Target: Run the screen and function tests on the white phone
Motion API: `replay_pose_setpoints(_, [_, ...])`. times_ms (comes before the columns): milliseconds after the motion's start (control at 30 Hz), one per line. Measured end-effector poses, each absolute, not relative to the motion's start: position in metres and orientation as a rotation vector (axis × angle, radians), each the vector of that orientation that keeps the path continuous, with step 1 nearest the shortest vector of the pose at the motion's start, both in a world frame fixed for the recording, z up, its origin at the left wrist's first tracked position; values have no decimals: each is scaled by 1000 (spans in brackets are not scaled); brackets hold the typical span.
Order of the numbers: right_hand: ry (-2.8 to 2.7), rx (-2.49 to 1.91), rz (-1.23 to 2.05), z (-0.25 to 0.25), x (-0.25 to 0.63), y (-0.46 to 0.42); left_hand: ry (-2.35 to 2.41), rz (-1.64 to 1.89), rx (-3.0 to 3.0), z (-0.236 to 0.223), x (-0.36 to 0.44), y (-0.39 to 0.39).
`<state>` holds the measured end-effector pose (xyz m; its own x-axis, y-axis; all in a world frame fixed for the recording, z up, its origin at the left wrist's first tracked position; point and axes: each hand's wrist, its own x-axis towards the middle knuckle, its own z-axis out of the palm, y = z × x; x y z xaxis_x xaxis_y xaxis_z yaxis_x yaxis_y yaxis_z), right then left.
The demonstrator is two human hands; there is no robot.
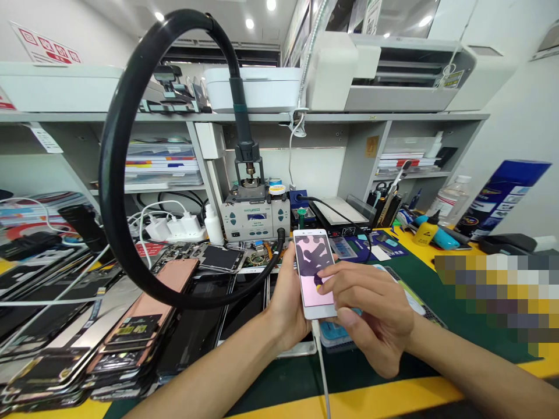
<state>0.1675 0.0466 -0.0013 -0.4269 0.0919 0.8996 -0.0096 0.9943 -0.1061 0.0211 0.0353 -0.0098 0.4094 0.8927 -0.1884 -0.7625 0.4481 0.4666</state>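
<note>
A white smartphone (308,311) is held upright by my left hand (285,299), whose thumb runs along its left edge while fingertips show at the right edge. Its screen is lit, with dark shapes on a pale pink ground. My right hand (373,308) is over the lower right of the phone, index finger stretched to the glass, thumb apart and nothing held. A white cable (322,372) comes from the phone's bottom end and runs down out of view. Under the phone lies a blue transparent case (336,334), partly hidden.
Stacks of phone parts (131,337) cover the left side. A thick black hose (109,169) loops up from a rework station (257,218). A power strip (186,227) and white bottle (213,224) stand nearby. At right are a yellow bottle (425,231) and a blue can (502,201).
</note>
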Motion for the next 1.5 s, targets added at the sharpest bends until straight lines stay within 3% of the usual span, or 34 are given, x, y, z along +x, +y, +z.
replay_pose_setpoints(1500, [-2028, -74, 56, 2, 168, 45, 517, 1053, 376, -1, 21, 32])
